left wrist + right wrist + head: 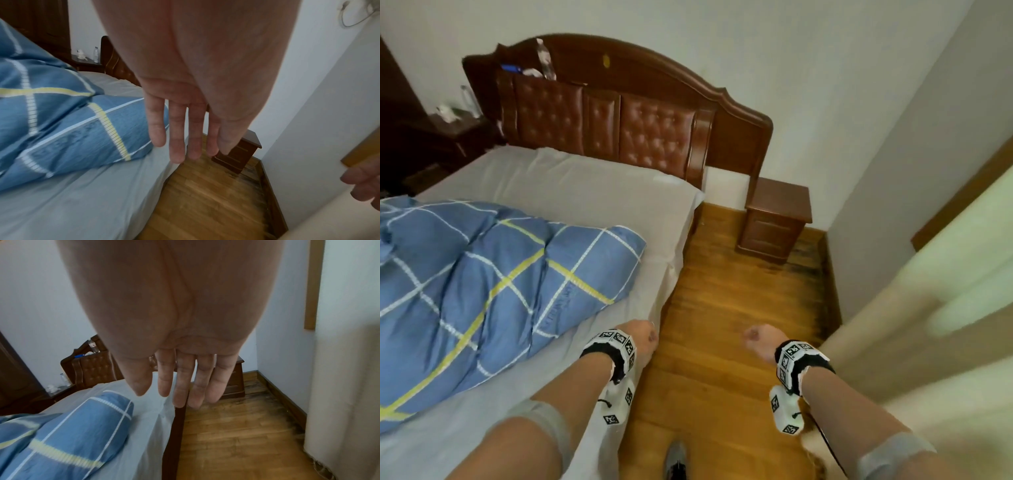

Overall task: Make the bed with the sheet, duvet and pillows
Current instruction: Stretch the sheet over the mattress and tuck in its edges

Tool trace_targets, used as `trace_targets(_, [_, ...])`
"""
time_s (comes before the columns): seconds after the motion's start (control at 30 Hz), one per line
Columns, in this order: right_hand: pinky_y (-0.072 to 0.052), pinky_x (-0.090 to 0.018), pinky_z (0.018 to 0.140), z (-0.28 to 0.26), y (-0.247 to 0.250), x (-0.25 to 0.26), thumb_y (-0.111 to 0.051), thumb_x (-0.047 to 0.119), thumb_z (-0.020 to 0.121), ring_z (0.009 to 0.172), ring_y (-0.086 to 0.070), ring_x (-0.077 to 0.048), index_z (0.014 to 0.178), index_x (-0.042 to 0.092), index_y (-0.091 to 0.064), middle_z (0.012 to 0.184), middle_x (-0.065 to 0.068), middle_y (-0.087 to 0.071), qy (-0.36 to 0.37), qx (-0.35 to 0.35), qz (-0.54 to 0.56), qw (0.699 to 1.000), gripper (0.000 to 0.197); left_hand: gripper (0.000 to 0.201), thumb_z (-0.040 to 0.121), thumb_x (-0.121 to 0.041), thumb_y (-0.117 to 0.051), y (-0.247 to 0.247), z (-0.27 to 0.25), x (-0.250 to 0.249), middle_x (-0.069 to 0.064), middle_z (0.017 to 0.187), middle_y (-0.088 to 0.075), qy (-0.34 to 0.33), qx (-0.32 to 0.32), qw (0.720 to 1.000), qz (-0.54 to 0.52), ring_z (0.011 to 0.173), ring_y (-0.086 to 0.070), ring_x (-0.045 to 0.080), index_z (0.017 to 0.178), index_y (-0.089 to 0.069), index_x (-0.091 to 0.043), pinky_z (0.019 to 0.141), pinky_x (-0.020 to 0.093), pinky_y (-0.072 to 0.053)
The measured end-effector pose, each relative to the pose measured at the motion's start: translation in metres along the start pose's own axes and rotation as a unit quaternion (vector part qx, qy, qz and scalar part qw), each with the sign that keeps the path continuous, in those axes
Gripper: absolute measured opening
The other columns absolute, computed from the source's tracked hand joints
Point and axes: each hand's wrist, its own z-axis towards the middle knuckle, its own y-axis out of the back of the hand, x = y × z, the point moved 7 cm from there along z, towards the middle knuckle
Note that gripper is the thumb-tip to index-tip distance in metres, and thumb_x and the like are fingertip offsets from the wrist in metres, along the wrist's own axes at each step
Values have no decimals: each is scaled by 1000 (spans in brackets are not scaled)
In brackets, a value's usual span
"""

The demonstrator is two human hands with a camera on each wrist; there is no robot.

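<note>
A grey sheet (571,185) covers the mattress of the bed. A blue duvet (482,281) with white and yellow checks lies bunched on the left part of the bed, also seen as the duvet (61,121) and the duvet (68,439). My left hand (645,339) hangs over the bed's right edge, its fingers (176,138) straight and empty. My right hand (758,337) hangs above the wooden floor, fingers (180,386) straight, holding nothing. No pillow shows in any view.
A brown padded headboard (619,113) stands against the far wall. A small wooden nightstand (777,219) sits right of the bed, another with bottles at far left (448,116). A strip of wooden floor (732,308) runs between bed and white wall (893,171). A pale curtain (945,308) hangs at right.
</note>
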Motion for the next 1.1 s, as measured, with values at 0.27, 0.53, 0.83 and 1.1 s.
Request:
trace_targets(0.27, [-49,-31,97,157,149,-7,-56,32,95,111,-59,-18,126,23,-61,126,1,-63,-15,-13,22,1000,32,25,96,-38,-45,146,172,-78,3,101,-66,-30,-2,999,45,93,-64,21,99,-64,-22,83,32,-52])
trace_targets(0.53, [-48,-31,96,380,271,7,-57,32,95,114,-59,-19,122,22,-63,123,1,-63,31,17,29,999,30,32,95,-39,-45,263,389,-112,0,116,-65,4,-48,997,56,104,-62,21,116,-63,-22,92,35,-50])
trace_targets(0.83, [-49,-33,98,628,425,108,-55,29,96,111,-60,-22,117,15,-66,120,-4,-64,119,77,-94,985,27,38,93,-46,-50,371,566,-78,-5,128,-57,135,-61,987,-56,116,-56,18,125,-53,-27,101,34,-44])
trace_targets(1.1, [-42,-39,107,839,468,229,-53,39,95,125,-53,-27,136,25,-49,140,-5,-53,165,102,-141,971,44,55,89,-51,-51,417,747,10,3,142,-43,211,-70,970,-102,127,-46,26,138,-41,-28,103,44,-43])
